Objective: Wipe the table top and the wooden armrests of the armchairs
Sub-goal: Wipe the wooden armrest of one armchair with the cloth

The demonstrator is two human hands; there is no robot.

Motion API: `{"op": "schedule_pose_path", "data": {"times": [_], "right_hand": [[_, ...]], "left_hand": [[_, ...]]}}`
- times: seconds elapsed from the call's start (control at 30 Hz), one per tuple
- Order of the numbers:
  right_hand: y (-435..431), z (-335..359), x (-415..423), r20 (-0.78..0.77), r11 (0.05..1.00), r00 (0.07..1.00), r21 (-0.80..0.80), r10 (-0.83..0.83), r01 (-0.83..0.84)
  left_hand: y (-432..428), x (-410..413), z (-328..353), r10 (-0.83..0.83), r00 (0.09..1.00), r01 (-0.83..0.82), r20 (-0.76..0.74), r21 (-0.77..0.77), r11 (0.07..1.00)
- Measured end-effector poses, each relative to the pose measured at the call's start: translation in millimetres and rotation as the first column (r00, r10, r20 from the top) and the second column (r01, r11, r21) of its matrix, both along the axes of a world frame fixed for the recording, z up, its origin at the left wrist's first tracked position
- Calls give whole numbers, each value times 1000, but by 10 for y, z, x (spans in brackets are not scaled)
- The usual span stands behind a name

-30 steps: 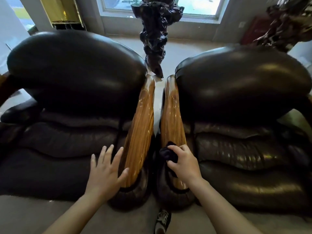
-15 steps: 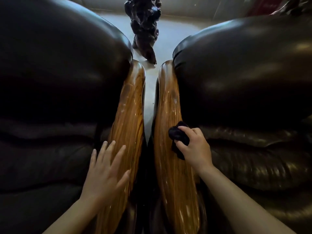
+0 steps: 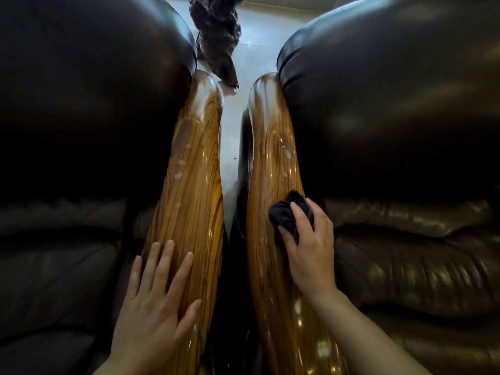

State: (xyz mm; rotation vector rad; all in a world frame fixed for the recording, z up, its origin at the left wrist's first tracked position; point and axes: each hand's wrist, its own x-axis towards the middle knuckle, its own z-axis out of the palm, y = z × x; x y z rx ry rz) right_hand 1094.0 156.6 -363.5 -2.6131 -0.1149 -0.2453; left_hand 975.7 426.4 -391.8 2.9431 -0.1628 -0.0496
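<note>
Two hands: right hand clenches dark cloth on right armrest, long axis toward 12 o'clock; left hand flat, released, on left armrest.

Narrow gap between two wooden armrests, hemmed in by leather armchairs.

The left armrest and right armrest leave a slim strip of floor open; bulging backrests crowd their outer edges, and a dark carved sculpture blocks the far end.

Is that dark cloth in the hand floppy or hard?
Probably floppy: the dark cloth is scrunched into folds inside the right hand. It likely weighs little, since the fingers pinch it easily against the wooden armrest.
</note>
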Motion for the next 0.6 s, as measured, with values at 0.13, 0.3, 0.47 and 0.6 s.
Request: {"op": "schedule_pose_path", "data": {"times": [0.13, 0.3, 0.47, 0.6], "right_hand": [[198, 113, 481, -32, 980, 992, 156, -119, 123], [320, 121, 695, -38, 998, 998, -45, -56, 54], [146, -54, 70, 36, 994, 997, -85, 74, -71], [33, -74, 107, 45, 992, 994, -80, 100, -96]], "left_hand": [[6, 5, -16, -4, 1000, 5, 24, -19, 1000], [9, 24, 38, -7, 1000, 9, 26, -55, 998], [-19, 275, 160, 61, 997, -54, 38, -172, 984], [-39, 376, 163, 89, 995, -79, 44, -186, 979]]}}
